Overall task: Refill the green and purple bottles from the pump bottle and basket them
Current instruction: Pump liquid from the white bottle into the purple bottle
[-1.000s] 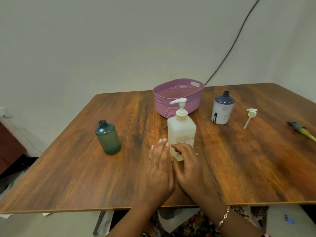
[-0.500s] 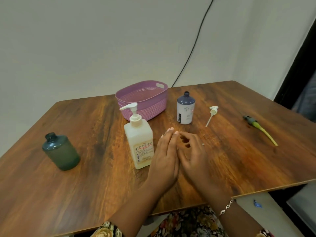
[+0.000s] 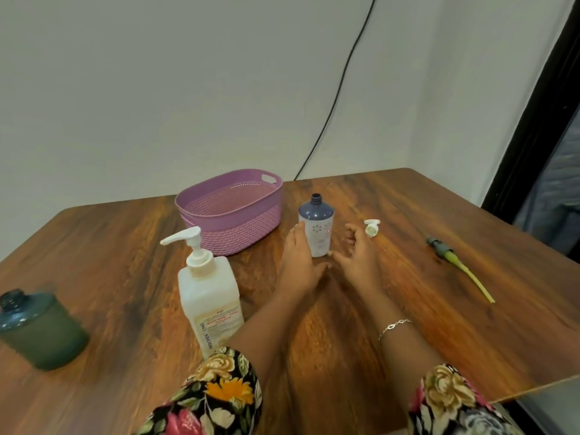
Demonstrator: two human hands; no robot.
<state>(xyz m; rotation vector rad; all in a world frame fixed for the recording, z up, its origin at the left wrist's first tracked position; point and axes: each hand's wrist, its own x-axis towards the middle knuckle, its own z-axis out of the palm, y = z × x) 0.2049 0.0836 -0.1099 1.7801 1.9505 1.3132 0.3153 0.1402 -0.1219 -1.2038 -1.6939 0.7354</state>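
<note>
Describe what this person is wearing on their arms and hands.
The left sleeve and right sleeve are dark fabric printed with large flowers in cream, orange and pink, with green leaves. Both end above the forearms, which are uncovered. A thin silver chain bracelet circles the right wrist. The left hand and right hand wear no gloves.

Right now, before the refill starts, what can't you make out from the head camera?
- Green bottle: head view, blurred at the left edge; fill level unreadable.
- Purple bottle: head view, left hand covers its lower left side; contact unclear.
- Pump bottle: head view, left sleeve hides its lower corner; label print too small.
- White pump head: head view, tube hidden behind the right hand.
</note>
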